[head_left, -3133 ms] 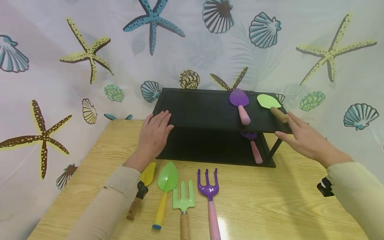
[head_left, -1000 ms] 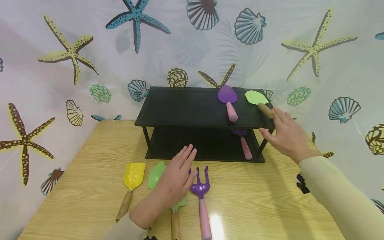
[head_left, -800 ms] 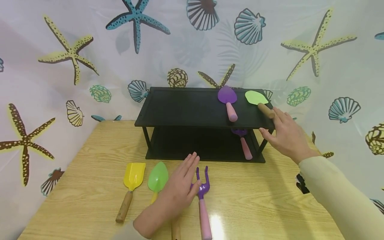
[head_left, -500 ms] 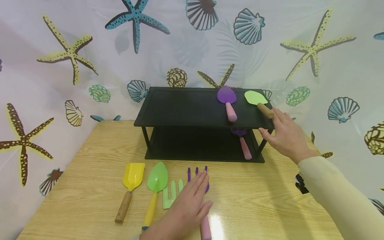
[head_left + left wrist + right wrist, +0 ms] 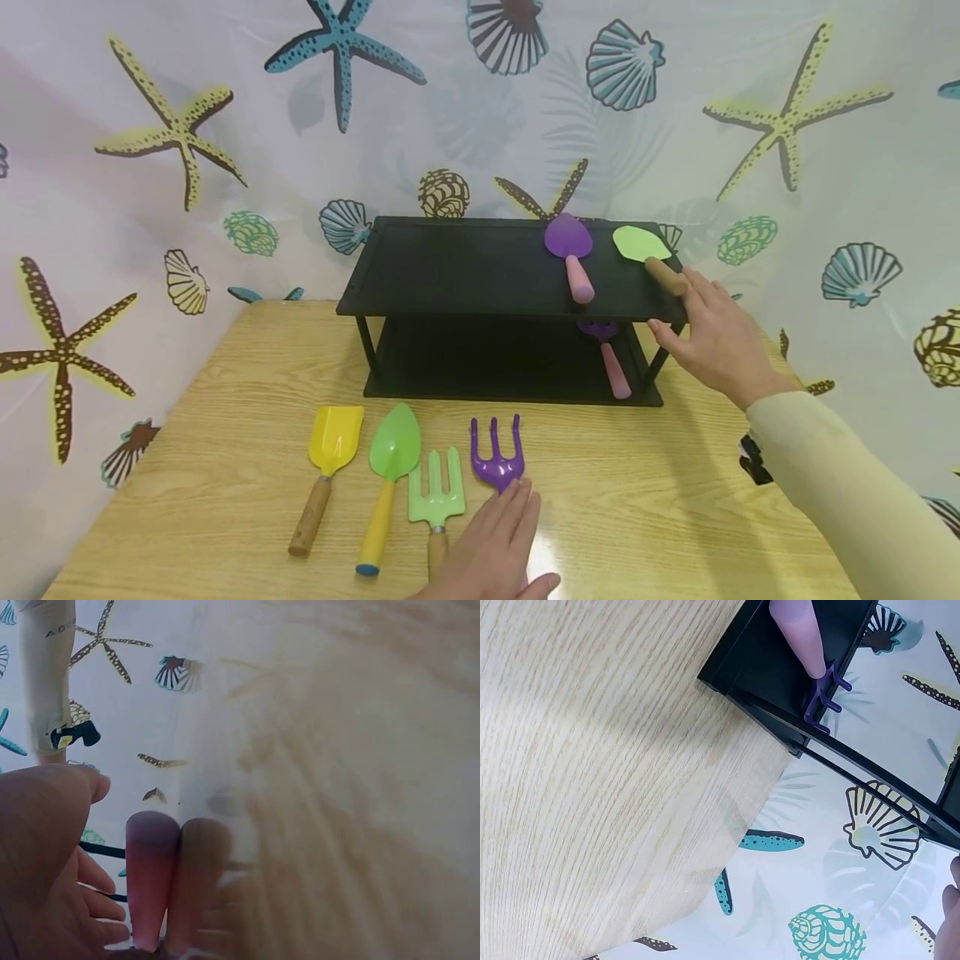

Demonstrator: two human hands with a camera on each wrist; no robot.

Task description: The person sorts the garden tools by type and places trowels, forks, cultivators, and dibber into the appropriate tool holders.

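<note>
In the head view my left hand [image 5: 491, 542] is low in front, fingers straight, over the pink handle of a purple hand fork [image 5: 498, 462]. The left wrist view shows that pink handle [image 5: 152, 877] beside the palm; whether the hand touches it is unclear. My right hand [image 5: 716, 337] rests at the right end of a black two-tier rack [image 5: 457, 267], fingers extended by the wooden handle of a light-green trowel [image 5: 640, 243]. Left of the purple fork lie a light-green hand fork [image 5: 437, 504], a green trowel [image 5: 395, 442] with yellow handle, and a yellow shovel [image 5: 335, 437].
A purple trowel [image 5: 568, 237] lies on the rack's top tier. On the lower tier, at the right, is a small purple fork with pink handle [image 5: 615, 371]. The wooden table [image 5: 225, 467] meets a shell-printed cloth [image 5: 480, 125] behind and at both sides.
My left hand has left the rack's left end and come down and toward me, over the green fork to the purple fork's handle. The right hand stays at the rack.
</note>
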